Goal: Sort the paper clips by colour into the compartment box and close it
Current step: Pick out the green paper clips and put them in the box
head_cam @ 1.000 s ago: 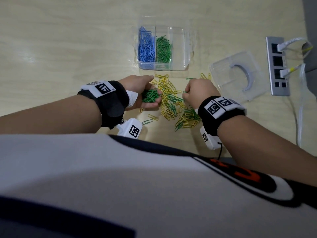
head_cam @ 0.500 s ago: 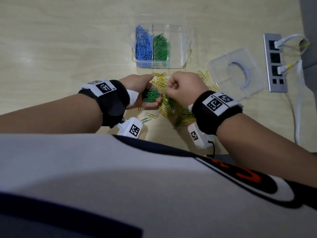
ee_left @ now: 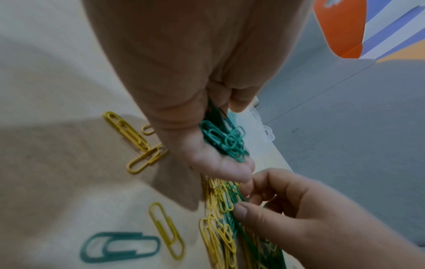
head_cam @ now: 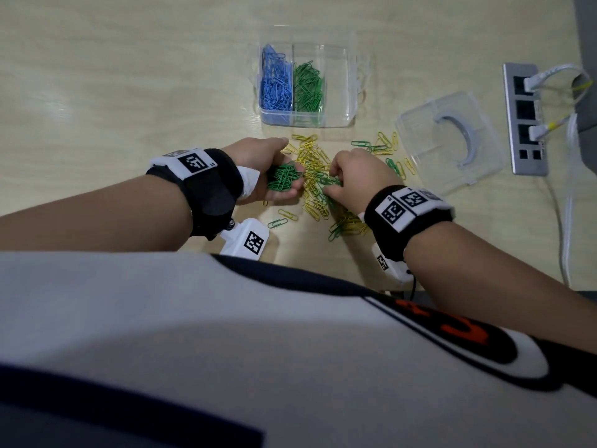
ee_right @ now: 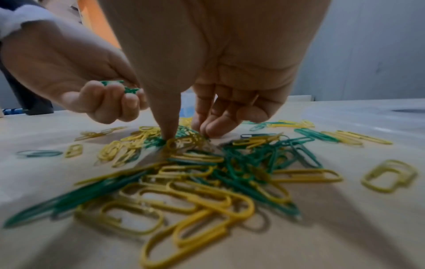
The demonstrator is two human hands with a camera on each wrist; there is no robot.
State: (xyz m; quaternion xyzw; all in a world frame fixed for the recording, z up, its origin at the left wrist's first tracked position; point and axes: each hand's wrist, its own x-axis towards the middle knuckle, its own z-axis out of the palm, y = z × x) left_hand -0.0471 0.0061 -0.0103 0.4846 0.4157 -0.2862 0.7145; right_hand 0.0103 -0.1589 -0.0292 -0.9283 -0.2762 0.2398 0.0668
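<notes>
A bunch of green paper clips (head_cam: 283,180) is cupped in the left hand (head_cam: 268,169), fingers curled round it, just off the near-left side of the loose heap on the pale wooden table (head_cam: 129,92). The right hand (head_cam: 350,181) is down in the mixed heap of yellow and green paper clips (head_cam: 318,189), thumb and fingertips (ee_right: 210,130) closing on green clips there; whether any are actually gripped yet cannot be told, as the tips are buried.

Judged from this, the green pick-out is in hand. It would be done well by pinching a green clip at its free end and lifting straight up, so that hooked yellow ones are shaken loose before the transfer to the left palm. The palm should be kept level, since that bunch looks heaped and could spill.

The clear plastic compartment box (head_cam: 350,88) stands open towards the far edge of the table, three compartments counted: blue paper clips (head_cam: 275,87) in the left one, green in the middle, the right one bare. One clear plastic lid (head_cam: 452,140) lies apart at the right, beside a grey socket strip (head_cam: 525,118). Loose clips are too many and too tangled to be counted; two colours are left on the table, yellow seemingly the greater share. One green clip and one yellow clip lie single at the near edge of the heap.
</notes>
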